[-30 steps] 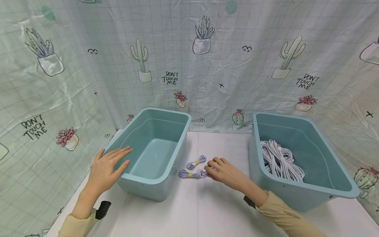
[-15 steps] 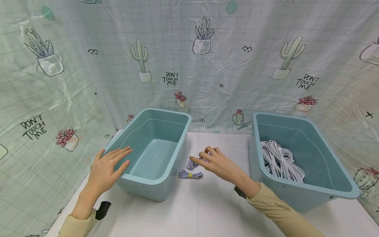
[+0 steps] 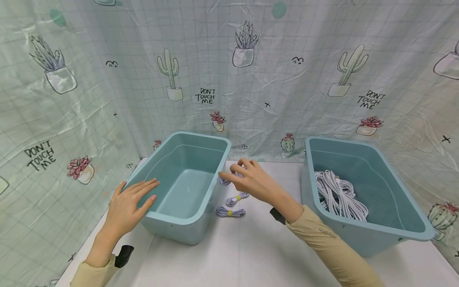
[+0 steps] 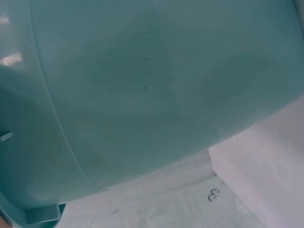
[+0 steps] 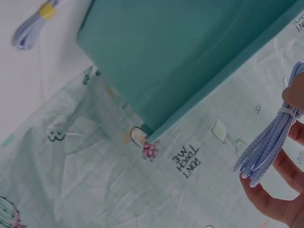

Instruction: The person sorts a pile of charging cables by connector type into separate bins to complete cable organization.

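Observation:
My right hand (image 3: 252, 179) pinches a coiled white cable (image 5: 261, 145), raised above the table beside the right rim of the left tub (image 3: 211, 191). In the right wrist view a pale tie circles its middle, and fingertips touch both its ends. Below the hand in the head view, two more coiled cables lie on the table: an upper one (image 3: 237, 198) with a visible plug and a lower one (image 3: 231, 212), both with yellow bands. My left hand (image 3: 127, 203) lies over the left tub's near-left rim, fingers extended. The left wrist view shows only that tub's outer wall (image 4: 156, 104).
A second blue-green tub (image 3: 391, 191) stands on the right with a heap of white cables (image 3: 340, 195) inside. No cables are visible in the left tub. A cactus-print curtain (image 3: 269, 79) hangs behind the white table (image 3: 215, 263).
My right hand has lifted a coiled cable from beside the lower bundle and carried it up and left, past the upper bundle, to the left tub's rim. My left hand stays still.

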Available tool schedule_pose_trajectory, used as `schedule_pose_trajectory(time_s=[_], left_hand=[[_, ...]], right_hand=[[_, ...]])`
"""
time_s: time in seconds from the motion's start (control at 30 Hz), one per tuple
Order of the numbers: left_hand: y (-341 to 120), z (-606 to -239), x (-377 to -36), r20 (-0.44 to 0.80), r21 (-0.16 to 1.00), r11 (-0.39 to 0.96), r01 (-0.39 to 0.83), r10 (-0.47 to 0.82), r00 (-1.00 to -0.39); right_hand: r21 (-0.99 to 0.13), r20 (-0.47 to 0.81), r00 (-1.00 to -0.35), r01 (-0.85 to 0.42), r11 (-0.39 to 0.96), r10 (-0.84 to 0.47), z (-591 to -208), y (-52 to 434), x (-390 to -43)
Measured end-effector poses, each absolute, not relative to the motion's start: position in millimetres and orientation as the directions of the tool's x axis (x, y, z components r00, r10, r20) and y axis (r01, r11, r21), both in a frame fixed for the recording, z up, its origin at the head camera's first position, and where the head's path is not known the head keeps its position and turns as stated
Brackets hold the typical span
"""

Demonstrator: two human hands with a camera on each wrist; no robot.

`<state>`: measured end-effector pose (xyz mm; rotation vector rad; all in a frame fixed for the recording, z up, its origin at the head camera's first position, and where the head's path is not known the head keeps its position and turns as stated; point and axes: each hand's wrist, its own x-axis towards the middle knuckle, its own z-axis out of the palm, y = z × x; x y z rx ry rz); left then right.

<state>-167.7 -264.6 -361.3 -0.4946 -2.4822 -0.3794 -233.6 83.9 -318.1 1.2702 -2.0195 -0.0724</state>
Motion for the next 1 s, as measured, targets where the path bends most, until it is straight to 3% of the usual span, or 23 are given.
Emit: schedule_pose_trajectory(time_s=[0.83, 1.0], left_hand=[[-263, -362, -167, 0.589, 0.155, 0.886, 0.437, 0.272, -0.761], [-264, -361, -166, 0.587, 0.150, 0.890, 0.431, 0.271, -0.763]], right_hand=[[0.540, 0.465, -0.150, -0.733, 0.413, -0.873, -271, 11, -276], [0.560, 0.426, -0.184, -0.716, 0.417, -0.886, -265, 0, -283]])
